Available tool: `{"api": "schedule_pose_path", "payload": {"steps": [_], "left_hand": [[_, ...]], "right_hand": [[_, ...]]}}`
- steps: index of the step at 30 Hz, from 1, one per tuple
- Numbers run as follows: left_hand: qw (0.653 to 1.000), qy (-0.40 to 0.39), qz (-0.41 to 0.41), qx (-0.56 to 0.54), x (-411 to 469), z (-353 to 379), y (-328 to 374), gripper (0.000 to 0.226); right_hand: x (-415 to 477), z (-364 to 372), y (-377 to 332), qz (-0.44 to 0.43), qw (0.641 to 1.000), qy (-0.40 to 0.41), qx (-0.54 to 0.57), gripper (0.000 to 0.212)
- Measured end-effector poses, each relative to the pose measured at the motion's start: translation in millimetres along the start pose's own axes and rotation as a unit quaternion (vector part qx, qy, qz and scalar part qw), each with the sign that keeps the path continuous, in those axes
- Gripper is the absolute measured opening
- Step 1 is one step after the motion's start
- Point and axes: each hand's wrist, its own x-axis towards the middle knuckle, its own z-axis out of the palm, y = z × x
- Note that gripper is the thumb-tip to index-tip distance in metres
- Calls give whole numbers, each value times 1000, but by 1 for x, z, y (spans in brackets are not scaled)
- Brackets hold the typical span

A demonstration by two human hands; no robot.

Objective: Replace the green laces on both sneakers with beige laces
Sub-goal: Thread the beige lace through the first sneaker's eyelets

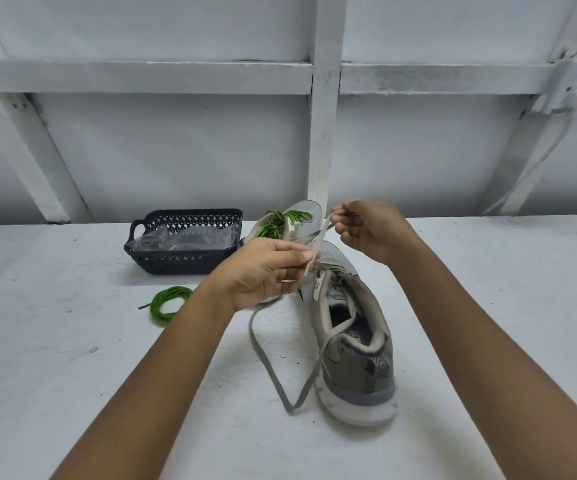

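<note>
Beige lace [320, 239]: part-threaded through near sneaker [359, 358] on counter [72, 341]; ends pinched by left hand [263, 271] and right hand [366, 233]. Risk: uneven pulling could draw one end out of its eyelet.

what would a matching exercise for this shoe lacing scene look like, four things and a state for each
1 near sneaker
2 far sneaker
3 loose green lace
4 basket

a holds a clear plastic bag
b has green laces in it
c lies coiled on the table
d has the beige lace, pinched by the left hand and right hand

Pairs: 1-d, 2-b, 3-c, 4-a
</note>
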Motion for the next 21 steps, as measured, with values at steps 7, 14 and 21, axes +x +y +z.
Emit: {"api": "schedule_pose_path", "payload": {"steps": [7, 14, 21], "left_hand": [[998, -42, -36, 22, 0, -2, -11, 16], [990, 134, 14, 47, 13, -12, -25, 9], [976, 188, 73, 79, 28, -1, -35, 20]], "right_hand": [[-2, 0, 9, 2, 998, -15, -53, 31], [-19, -2, 15, -29, 831, -9, -555, 52], [-11, 6, 31, 19, 793, -45, -607, 43]]}}
